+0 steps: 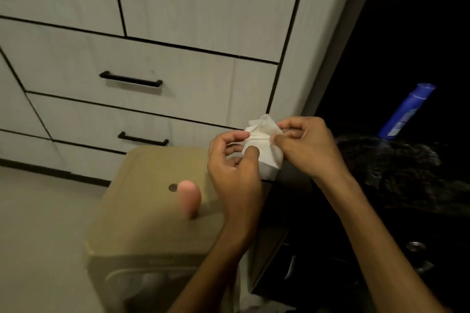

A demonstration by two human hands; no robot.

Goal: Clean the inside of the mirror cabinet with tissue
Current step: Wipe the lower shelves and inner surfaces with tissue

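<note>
Along the left and top of the view runs a pale wood-grain cabinet front (178,33) with dark seams between its panels, and two drawers one above the other each carry a black bar handle, the upper handle (131,79) well above the lower handle (143,139). Below the lower drawer, a tan box-shaped bin (142,211) with rounded corners stands on the light floor (38,236), just in front of the cabinet base; its flat lid has a small dark hole (173,187) near the middle, and a blurred pinkish shape (189,197) sits beside that hole, too soft to identify. Over the bin's far right corner the left hand (235,173) has its thumb and curled fingers pinching the left side of a crumpled white tissue (264,140). The tissue hangs in the air between both hands, in front of the cabinet's lower right corner. The right hand (305,145) pinches the tissue's right side between thumb and forefinger, its other fingers curled. Right of the hands lies a dark, speckled worktop (407,168), largely lost in shadow. Near its far edge a blue bottle (407,112) stands tilted, its cap pointing up and to the right, well apart from the hands.
</note>
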